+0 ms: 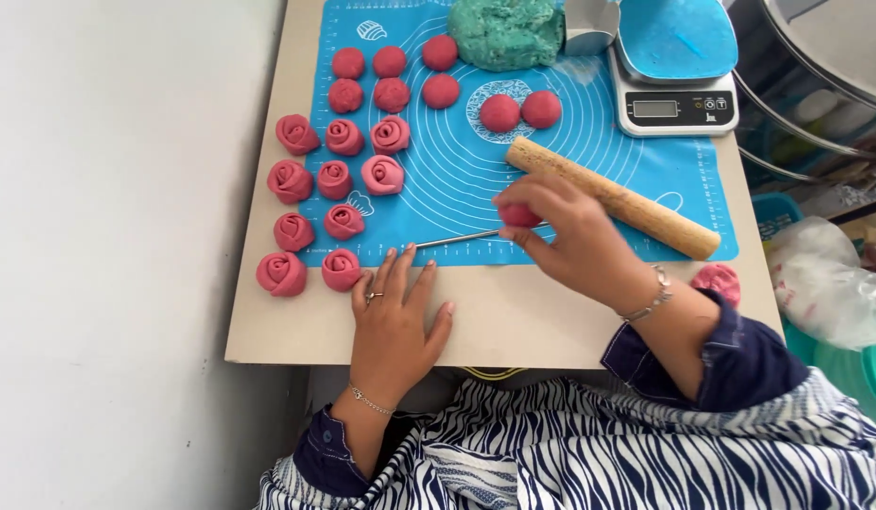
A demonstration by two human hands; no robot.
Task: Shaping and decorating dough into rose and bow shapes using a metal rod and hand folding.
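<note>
- Pinching a pink dough ball (pixel 519 215) in the curled fingers of our right hand (pixel 575 236), we hold it above the near edge of the blue silicone mat (pixel 457 165), just over a thin metal rod (pixel 462 237).
- Our left hand (pixel 393 316) lies flat, fingers spread, on the beige board (pixel 514 316), fingertips at the mat's edge.
- Beside it sit pink dough roses (pixel 334 179); a wooden rolling pin (pixel 636 205) lies behind our right hand.
</note>
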